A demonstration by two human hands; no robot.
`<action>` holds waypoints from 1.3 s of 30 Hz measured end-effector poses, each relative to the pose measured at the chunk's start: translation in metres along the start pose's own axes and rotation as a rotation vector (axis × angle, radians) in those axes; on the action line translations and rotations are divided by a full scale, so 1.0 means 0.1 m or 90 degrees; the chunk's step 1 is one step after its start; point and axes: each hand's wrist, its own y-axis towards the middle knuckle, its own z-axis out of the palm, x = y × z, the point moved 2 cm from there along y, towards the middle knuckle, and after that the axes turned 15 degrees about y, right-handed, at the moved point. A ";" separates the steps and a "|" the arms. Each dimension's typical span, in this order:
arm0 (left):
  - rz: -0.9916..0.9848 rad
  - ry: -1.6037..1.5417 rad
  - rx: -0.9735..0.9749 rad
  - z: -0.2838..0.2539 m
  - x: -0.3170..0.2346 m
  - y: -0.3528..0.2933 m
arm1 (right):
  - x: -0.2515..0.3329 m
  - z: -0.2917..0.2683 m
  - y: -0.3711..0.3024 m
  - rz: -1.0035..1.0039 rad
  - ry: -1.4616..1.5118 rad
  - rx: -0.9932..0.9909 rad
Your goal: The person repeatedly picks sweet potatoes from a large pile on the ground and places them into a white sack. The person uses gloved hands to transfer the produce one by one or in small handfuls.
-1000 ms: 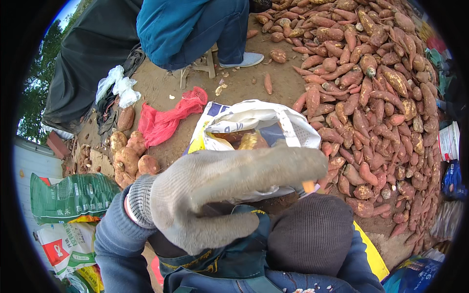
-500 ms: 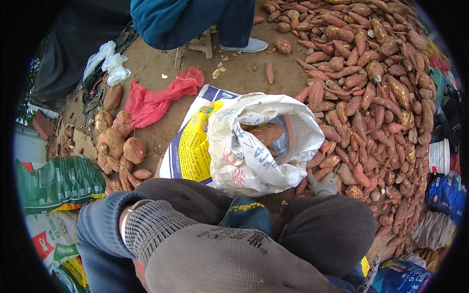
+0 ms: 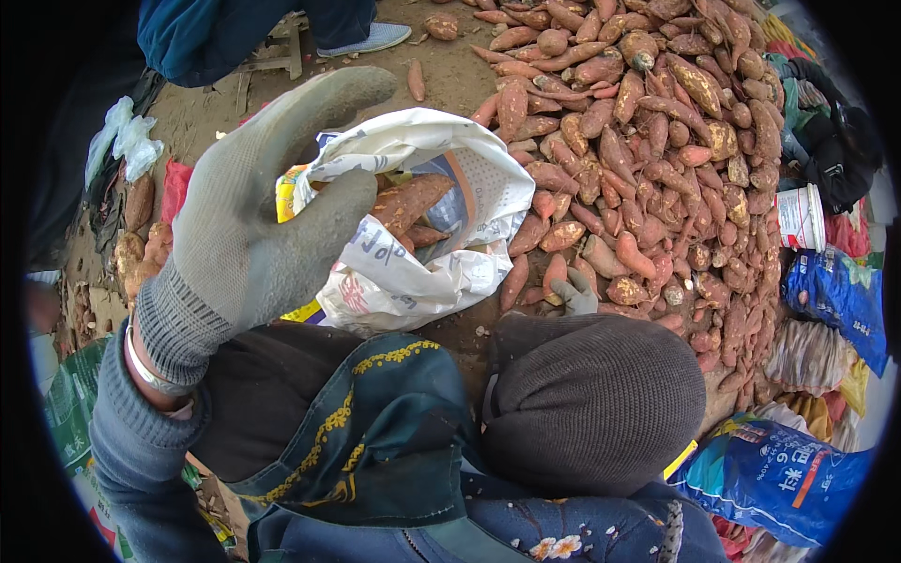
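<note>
My left hand (image 3: pixel 258 216), in a grey coated work glove, is raised close to the camera. Its fingers and thumb are spread apart, with nothing held between them. Behind the fingers a white woven sack (image 3: pixel 404 272) stands with its mouth rolled open. Several sweet potatoes (image 3: pixel 411 202) lie inside the sack. My right hand (image 3: pixel 576 293), also gloved, shows only in part beyond my right knee. Its visible fingers are apart at the near edge of a large sweet potato heap (image 3: pixel 648 159); my knee hides the rest of it.
Another person sits on a low wooden stool (image 3: pixel 282 52) at the far left, one shoe (image 3: pixel 366 39) on the dirt. A white bucket (image 3: pixel 801 218) and blue bags (image 3: pixel 770 479) border the heap on the right. Clear plastic (image 3: pixel 136 141) and larger tubers (image 3: pixel 141 258) lie left.
My left hand has risen from near my lap to in front of the sack, its fingers now showing spread. The view has shifted right, while my right hand stays at the heap's edge.
</note>
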 end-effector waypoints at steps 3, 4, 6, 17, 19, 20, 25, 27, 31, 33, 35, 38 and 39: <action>-0.068 0.169 -0.016 0.17 0.19 0.14 | 0.50 -0.04 -0.19 -0.017 0.252 0.014; -0.086 0.221 -0.019 0.23 0.24 0.21 | 0.73 0.04 -0.21 -0.094 0.262 0.085; -0.169 0.304 0.005 0.34 0.31 0.36 | 1.12 0.34 -0.21 -0.173 0.237 0.202; -0.313 0.338 0.392 0.55 0.51 0.42 | 1.11 0.81 0.22 0.040 -0.416 0.039; -0.290 0.363 0.392 0.56 0.49 0.39 | 0.67 0.88 0.14 0.091 -0.681 0.182; -0.270 0.385 0.388 0.56 0.47 0.38 | 0.44 0.96 0.10 0.053 -0.751 0.153; -0.205 0.444 0.347 0.57 0.41 0.31 | 0.03 0.79 0.12 -0.035 -0.669 0.072; -0.218 0.436 0.354 0.56 0.41 0.29 | 0.21 0.60 0.11 -0.002 -0.255 0.070; -0.223 0.435 0.360 0.57 0.42 0.31 | 0.92 0.38 -0.01 -0.161 0.164 0.014; -0.238 0.444 0.383 0.59 0.43 0.34 | 1.27 0.42 -0.03 -0.306 0.240 0.045; -0.215 0.489 0.389 0.60 0.43 0.37 | 1.46 0.54 -0.02 -0.339 0.281 0.200; -0.229 0.489 0.404 0.60 0.45 0.37 | 1.43 0.64 0.10 -0.139 0.065 0.411; -0.229 0.488 0.400 0.61 0.46 0.36 | 1.35 0.61 0.16 -0.116 -0.042 0.313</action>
